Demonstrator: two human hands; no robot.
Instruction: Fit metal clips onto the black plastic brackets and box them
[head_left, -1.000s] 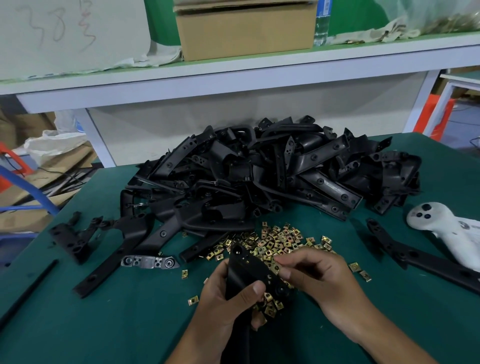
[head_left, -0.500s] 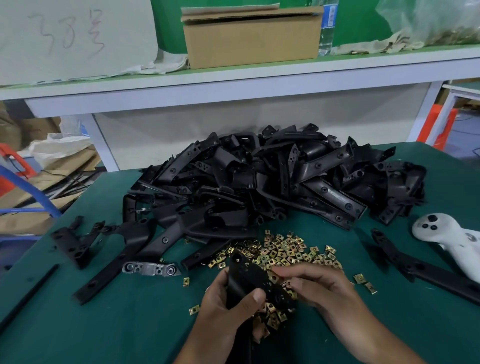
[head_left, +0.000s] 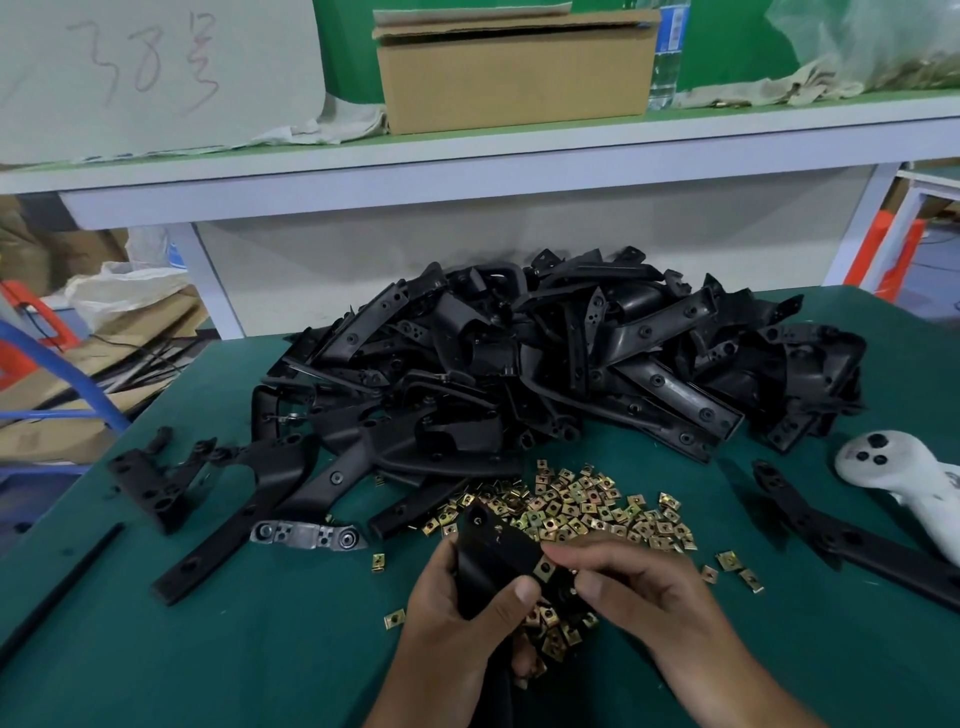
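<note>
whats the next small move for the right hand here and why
Probably push the metal clip onto the edge of the black bracket. The right hand pinches the clip against the bracket, which the left hand grips steady. How far the clip is seated can't be told.

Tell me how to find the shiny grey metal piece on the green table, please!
Start at the big heap of black plastic brackets in the middle of the green table. Go to its near left edge, where a long black bracket lies slanted. The grey metal piece lies flat just beside it: it is the only silver part, short and with round holes at both ends, unlike the small gold clips.
</note>
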